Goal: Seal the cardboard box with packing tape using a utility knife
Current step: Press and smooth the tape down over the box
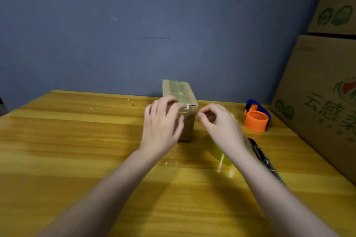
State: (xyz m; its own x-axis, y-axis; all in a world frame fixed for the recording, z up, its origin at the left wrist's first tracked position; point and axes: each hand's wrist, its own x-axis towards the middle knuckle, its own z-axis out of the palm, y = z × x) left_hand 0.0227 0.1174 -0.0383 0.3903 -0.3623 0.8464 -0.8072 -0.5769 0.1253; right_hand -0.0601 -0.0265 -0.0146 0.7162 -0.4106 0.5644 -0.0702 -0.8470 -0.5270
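A yellow wooden table (77, 140) is filling the lower part of the view, backing onto a blue-grey wall (134, 25) that is carrying a dark smear and a pale scratch. A few small shiny flecks are lying on the tabletop toward its far left edge.

Left of centre, the left hand (160, 129) is resting flat against the near end of the cardboard box (181, 94), its fingers fairly straight and spread, fingertips lying over the top front edge and the thumb pressing on the near face. This hand is covering much of the box's left and front sides.

The box is standing on the table near the far edge, close to the wall, narrow end toward the camera. Glossy tape is running along its top and folding down over the near end, catching the light in wrinkled streaks.

Just right of the box, the right hand (219, 123) is hovering apart from it, fingers curled with thumb and forefinger drawn close together; whether they are pinching anything I cannot tell. Under that wrist a translucent yellowish strip of tape (223, 158) is lying on the table.

Further right, a dark utility knife (264, 158) is lying lengthwise on the table beside the right forearm, which is partly hiding it. Beyond it an orange and blue tape dispenser (257, 116) is sitting. At the far right, two large printed cartons (323, 92) are standing stacked.
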